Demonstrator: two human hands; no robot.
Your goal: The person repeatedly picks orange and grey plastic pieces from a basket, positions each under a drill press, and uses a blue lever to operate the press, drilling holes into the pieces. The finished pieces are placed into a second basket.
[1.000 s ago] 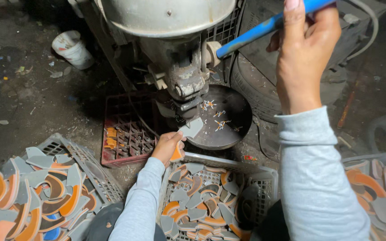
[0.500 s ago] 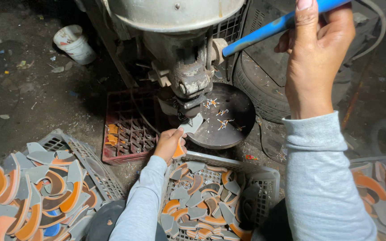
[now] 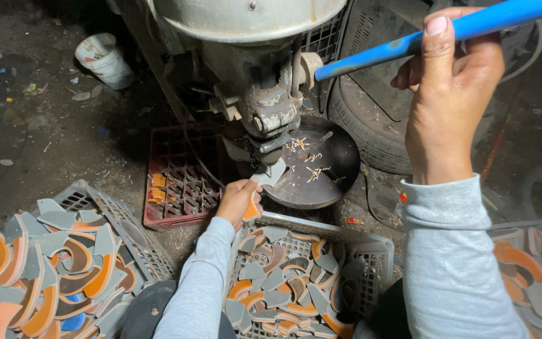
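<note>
Blue plastic sheathed the lever (image 3: 446,34) that my right hand (image 3: 450,100) was wrapped around, fingers closed over the top and thumb lying along it. The lever's long axis ran from upper right down and leftward toward the grey press (image 3: 265,94), so my right hand sat high and off to the right of the machine's head.

My left hand (image 3: 238,202) was the nearer one to the work. It was pinched shut on a grey and orange curved piece (image 3: 265,182), pushing its grey tip up and rightward under the press's lower end, at the near rim of the round dark pan (image 3: 321,176). White scraps lay scattered in that pan.

Just below my left wrist stood a grey crate (image 3: 365,251) heaped with more grey and orange curved pieces; a second such crate (image 3: 120,220) lay to my left and a third (image 3: 534,251) by my right sleeve. A red crate (image 3: 170,188) with a few orange bits sat just left of the press. Farther off, a white bucket (image 3: 103,59) stood on the dirty floor (image 3: 45,138), and a tyre (image 3: 371,132) leaned behind the pan.
</note>
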